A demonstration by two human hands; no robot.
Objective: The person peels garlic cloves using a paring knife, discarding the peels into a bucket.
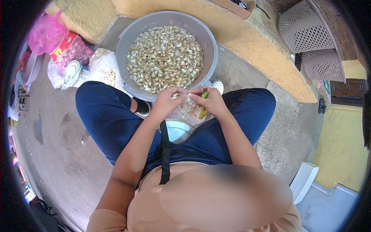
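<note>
A large grey tub full of garlic cloves in water stands in front of my knees. My left hand is closed at the tub's near rim, pinching a garlic clove. Fingertips of both hands nearly meet. Wrapped in my right hand is a small knife with a green and yellow handle; its blade is mostly hidden. Under the hands, a clear plastic bag holds pale papery skins, between my thighs.
Left of the tub are a pink net sack, a can and a white bag with cloves in it. A low yellow wall runs behind. Perforated plastic baskets stand at upper right. A white plastic piece lies at lower right.
</note>
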